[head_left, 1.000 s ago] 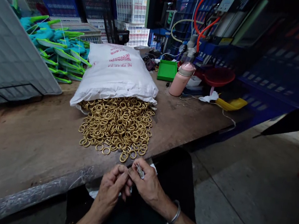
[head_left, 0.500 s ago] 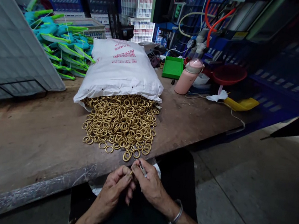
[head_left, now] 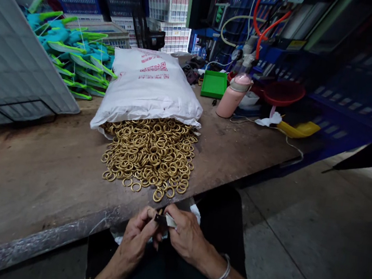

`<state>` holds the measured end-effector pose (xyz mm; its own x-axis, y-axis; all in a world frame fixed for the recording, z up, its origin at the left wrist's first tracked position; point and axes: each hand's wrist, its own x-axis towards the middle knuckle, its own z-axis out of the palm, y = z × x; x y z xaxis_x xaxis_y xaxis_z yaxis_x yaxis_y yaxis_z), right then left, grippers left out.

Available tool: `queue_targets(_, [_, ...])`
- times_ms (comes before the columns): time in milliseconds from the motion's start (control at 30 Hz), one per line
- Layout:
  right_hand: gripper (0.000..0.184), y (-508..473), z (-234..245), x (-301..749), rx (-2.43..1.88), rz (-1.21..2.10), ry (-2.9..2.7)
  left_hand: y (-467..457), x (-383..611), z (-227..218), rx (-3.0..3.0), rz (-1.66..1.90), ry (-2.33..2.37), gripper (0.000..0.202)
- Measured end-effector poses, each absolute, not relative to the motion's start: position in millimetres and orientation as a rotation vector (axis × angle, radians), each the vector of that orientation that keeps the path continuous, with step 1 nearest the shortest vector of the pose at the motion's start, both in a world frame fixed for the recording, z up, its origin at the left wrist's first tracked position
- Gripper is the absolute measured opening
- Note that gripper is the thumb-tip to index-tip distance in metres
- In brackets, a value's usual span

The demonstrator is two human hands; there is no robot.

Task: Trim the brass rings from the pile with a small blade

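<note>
right hand (head_left: 186, 235) is clamped on a small flat tool (head_left: 170, 221), dark at its tip and pale behind; left hand (head_left: 138, 231) pinches a gold ring (head_left: 160, 211), mostly hidden, just beside that tip. both hands are just off the scuffed near edge of the table (head_left: 39, 174), whose brown top stretches leftward. just beyond them, round metallic rings (head_left: 151, 153) spill from a crinkled white sack (head_left: 154, 91).

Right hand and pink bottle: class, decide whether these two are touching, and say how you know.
Apart. The head view shows bare bench top between the right hand and the pink bottle.
</note>
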<state>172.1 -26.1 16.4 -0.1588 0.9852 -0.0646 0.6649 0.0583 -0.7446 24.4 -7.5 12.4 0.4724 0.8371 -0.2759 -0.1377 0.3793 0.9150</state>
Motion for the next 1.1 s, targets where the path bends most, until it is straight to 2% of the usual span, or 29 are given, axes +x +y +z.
queue_targets(367, [0.027, -27.4, 9.1, 172.6, -1.748, 0.784, -1.998, -8.1, 26.0, 16.3, 1.063, 0.732, 0.903, 0.025])
queue_targets(700, [0.028, -30.4, 9.1, 173.2, -1.767, 0.933, -2.051, -10.6, 18.0, 20.7, 1.291, 0.678, 0.961, 0.026])
queue_targets(933, [0.023, -31.4, 3.9, 179.9, -1.902, 0.756, -2.009, -18.9, 12.4, 46.0, 1.379, 0.635, 0.841, 0.029])
queue_targets(1100, [0.024, -13.5, 8.7, 190.0, -2.040, 0.539, -1.820, -11.6, 19.8, 38.6, 0.979, 0.647, 0.792, 0.030])
